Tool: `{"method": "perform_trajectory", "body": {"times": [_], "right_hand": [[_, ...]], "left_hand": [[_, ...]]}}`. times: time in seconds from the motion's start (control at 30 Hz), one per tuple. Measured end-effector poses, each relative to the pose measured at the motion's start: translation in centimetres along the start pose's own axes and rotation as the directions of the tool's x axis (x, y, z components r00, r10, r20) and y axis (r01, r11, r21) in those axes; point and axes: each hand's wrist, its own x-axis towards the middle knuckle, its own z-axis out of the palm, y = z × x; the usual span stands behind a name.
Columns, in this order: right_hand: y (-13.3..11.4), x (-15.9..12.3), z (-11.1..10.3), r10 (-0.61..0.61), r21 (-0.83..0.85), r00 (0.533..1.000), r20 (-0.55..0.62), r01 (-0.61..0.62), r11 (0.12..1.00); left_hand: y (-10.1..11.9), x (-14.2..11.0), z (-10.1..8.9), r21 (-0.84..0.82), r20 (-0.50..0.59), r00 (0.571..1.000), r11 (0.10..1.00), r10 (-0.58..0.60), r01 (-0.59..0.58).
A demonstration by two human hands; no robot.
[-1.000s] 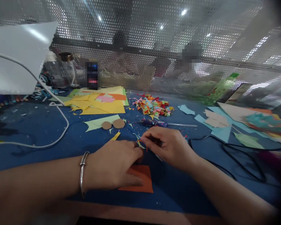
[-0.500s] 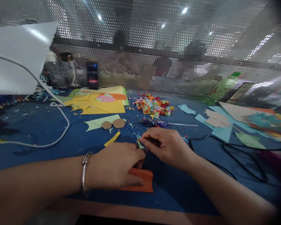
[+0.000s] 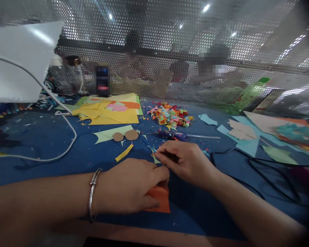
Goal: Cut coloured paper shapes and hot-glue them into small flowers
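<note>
My left hand [image 3: 134, 185], with a silver bangle at the wrist, bends over a piece of orange paper [image 3: 161, 200] near the front of the blue table. Its thumb lies along the paper and the other fingers curl round above it. Just beyond, my right hand [image 3: 185, 159] is closed in a pinch, its fingertips almost meeting the left fingers. Whatever is in that pinch is too small to make out. A yellow paper strip [image 3: 124, 153] and two brown discs [image 3: 125, 135] on pale green paper [image 3: 103, 134] lie past my left hand.
Small folded colourful paper pieces [image 3: 171, 116] form a heap at the back middle. A glue gun [image 3: 170, 134] lies before it. Yellow sheets [image 3: 113, 118] are stacked back left; blue scraps [image 3: 248, 145] and a black cable [image 3: 270, 175] lie right. A white cable [image 3: 72, 144] loops at left.
My left hand has shifted slightly right, bringing its fingers closer to the right fingertips and covering more of the orange paper. The right hand stays pinched in nearly the same place.
</note>
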Motion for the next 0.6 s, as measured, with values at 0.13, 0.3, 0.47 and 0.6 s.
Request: {"method": "perform_trajectory", "body": {"times": [0.13, 0.3, 0.47, 0.6], "right_hand": [[0.02, -0.02, -0.04, 0.001, 0.002, 1.000, 0.007, -0.001, 1.000], [-0.08, 0.02, -0.08, 0.008, 0.001, 1.000, 0.012, -0.008, 1.000], [-0.06, 0.00, -0.09, 0.029, 0.010, 0.999, 0.021, -0.029, 1.000], [-0.05, 0.05, -0.15, 0.030, 0.014, 0.999, 0.017, -0.030, 0.999]], "left_hand": [[-0.18, -0.08, 0.31, -0.015, -0.022, 0.999, 1.000, 0.026, -0.026], [-0.20, -0.17, 0.47, -0.060, -0.032, 0.998, 0.997, 0.051, -0.053], [-0.24, -0.16, 0.51, -0.078, -0.041, 0.996, 0.994, 0.080, -0.083], [-0.41, -0.07, 0.42, -0.044, -0.040, 0.997, 0.997, 0.060, -0.062]]}}
